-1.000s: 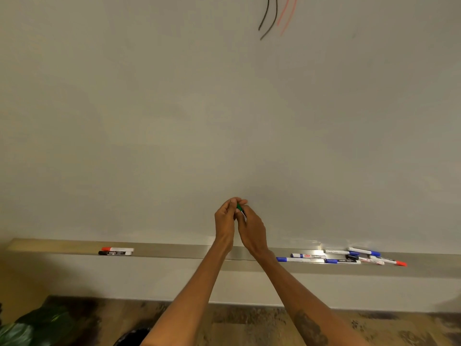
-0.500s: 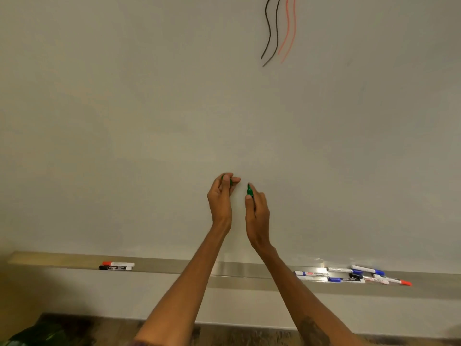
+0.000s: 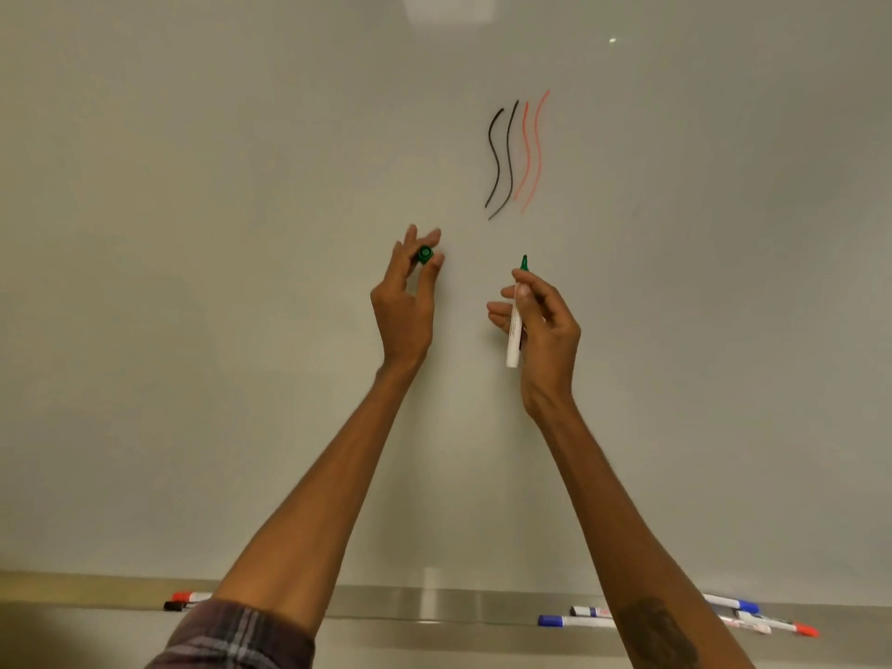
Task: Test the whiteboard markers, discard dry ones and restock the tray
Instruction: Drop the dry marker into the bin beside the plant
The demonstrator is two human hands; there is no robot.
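Whiteboard (image 3: 241, 234) already carries two black strokes (image 3: 499, 161) and two red strokes (image 3: 531, 152), so approx. two colours look tested. Right hand (image 3: 545, 330) grips uncapped green marker (image 3: 515, 321), tip up, near the strokes w/o touching board. Left hand (image 3: 405, 301) pinches its cap (image 3: 425, 254). Tray (image 3: 434, 603) below holds more markers (image 3: 574, 618), prob. untested.

This looks like an office meeting room or a classroom. A large wall-mounted whiteboard (image 3: 241, 282) fills the view. A long metal tray (image 3: 434, 603) along its lower edge holds capped markers (image 3: 574, 620). Black and red wavy test lines (image 3: 511, 156) mark the board, and a ceiling light panel's reflection (image 3: 449, 7) shows near the top.
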